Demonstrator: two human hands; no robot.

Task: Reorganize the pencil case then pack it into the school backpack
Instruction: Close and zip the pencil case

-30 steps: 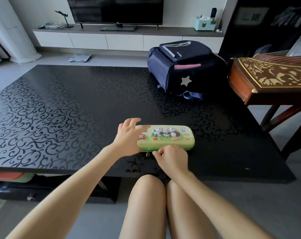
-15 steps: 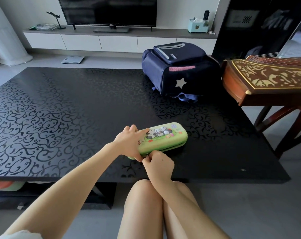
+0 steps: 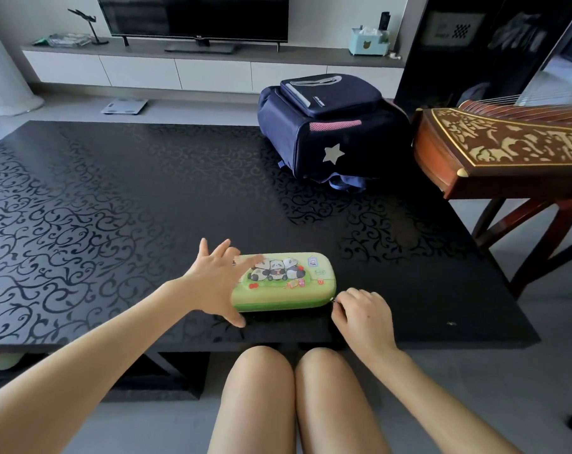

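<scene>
A green pencil case [image 3: 287,283] with panda pictures lies flat near the front edge of the black table [image 3: 114,208]. My left hand [image 3: 217,283] rests against its left end, fingers spread, thumb along the front side. My right hand [image 3: 363,311] is at the case's front right corner, fingers pinched on the small zipper pull there. A navy school backpack [image 3: 330,132] with a white star lies at the table's far right, its zippers closed.
A carved wooden zither on a stand [image 3: 507,149] juts in at the right, close to the backpack. Behind the table are a TV unit [image 3: 196,67], a scale on the floor [image 3: 124,106] and a tissue box [image 3: 369,44]. My knees are under the front edge.
My right hand slid along the case's front from the left end to the right corner with the zipper pull. My left hand's fingers spread apart and the case settled flat.
</scene>
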